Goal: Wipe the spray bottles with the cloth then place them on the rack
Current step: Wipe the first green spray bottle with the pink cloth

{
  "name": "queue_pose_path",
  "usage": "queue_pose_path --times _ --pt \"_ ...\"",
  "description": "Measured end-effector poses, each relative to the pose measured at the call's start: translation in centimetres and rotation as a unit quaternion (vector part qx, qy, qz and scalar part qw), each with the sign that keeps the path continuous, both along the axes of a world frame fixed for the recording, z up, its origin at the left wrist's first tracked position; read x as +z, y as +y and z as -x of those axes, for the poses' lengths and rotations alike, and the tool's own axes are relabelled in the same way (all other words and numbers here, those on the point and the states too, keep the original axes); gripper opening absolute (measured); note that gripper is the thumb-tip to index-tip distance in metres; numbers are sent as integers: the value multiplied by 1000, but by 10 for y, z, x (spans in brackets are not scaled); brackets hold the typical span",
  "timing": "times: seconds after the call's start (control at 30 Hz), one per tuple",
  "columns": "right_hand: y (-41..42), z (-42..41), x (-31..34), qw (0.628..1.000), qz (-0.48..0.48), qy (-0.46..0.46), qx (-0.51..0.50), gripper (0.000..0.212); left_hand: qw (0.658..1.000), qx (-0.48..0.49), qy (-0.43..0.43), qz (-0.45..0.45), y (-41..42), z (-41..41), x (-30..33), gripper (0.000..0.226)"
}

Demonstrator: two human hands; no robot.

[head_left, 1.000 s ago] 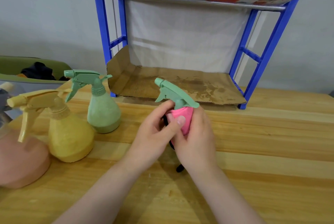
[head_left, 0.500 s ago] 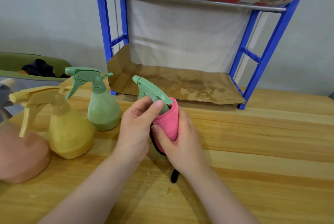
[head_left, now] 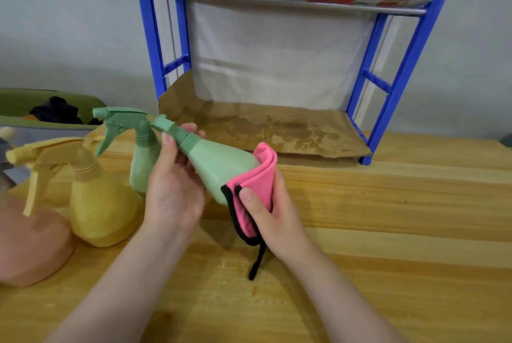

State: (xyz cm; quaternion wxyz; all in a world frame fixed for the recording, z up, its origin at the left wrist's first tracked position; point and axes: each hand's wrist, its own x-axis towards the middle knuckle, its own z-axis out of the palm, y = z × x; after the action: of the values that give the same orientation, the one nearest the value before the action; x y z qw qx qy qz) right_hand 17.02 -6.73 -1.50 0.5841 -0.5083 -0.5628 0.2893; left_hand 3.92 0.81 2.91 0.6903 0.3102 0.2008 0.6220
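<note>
I hold a pale green spray bottle (head_left: 221, 168) tilted over the table, its spray head pointing up and left. My left hand (head_left: 171, 193) grips it at the neck. My right hand (head_left: 274, 215) presses a pink cloth with black edging (head_left: 260, 182) around the bottle's base, which the cloth hides. A second green spray bottle (head_left: 142, 168) stands just behind my left hand, partly covered by it. A yellow spray bottle (head_left: 102, 204) and a salmon-pink one (head_left: 30, 245) stand at the left. The blue rack (head_left: 410, 60) stands behind, its cardboard-lined lower shelf (head_left: 277, 129) bare.
The wooden table (head_left: 388, 231) stretches out to the right and front. A green bin (head_left: 16, 104) with dark items sits off the table's far left edge. The rack's upper shelf (head_left: 291, 1) carries a cardboard sheet. A grey wall stands behind.
The bottle has tipped from nearly upright to lying slanted with its head to the left. The cloth has slid from the neck down to the base. My left hand now grips the neck.
</note>
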Motion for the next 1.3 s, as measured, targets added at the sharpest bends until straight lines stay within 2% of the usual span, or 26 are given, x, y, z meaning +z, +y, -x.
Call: queue_pose_path --times 0.27,0.47,0.6,0.73,0.8,1.0,1.13,1.23,1.3 --pt "-2 -2 6 999 -6 -40 28 61 991 -45 104 -73 -4 -2 -6 39" --pt "-3 -1 8 992 22 -123 -10 66 962 -115 193 -158 -15 -9 -12 31" --pt "-5 0 9 989 15 -135 -66 49 934 -151 244 -214 -17 -11 -16 33" --pt "-3 5 10 987 12 -112 -115 38 913 -109 295 -260 -21 -17 -15 35" --pt "-2 6 10 981 2 -121 -153 37 912 -87 295 -271 -25 -22 -15 33" --pt "-2 10 8 942 -66 -229 -235 45 919 -78 272 -274 -31 -23 -12 30" --pt "1 9 6 932 -80 -260 -239 44 923 -96 257 -269 -29 -22 -15 33" --pt "-1 8 10 942 -74 -249 -211 44 929 -89 243 -264 -27 -21 -16 31" --pt "-3 7 13 951 -50 -240 -191 49 946 -93 208 -229 -26 -21 -17 29"
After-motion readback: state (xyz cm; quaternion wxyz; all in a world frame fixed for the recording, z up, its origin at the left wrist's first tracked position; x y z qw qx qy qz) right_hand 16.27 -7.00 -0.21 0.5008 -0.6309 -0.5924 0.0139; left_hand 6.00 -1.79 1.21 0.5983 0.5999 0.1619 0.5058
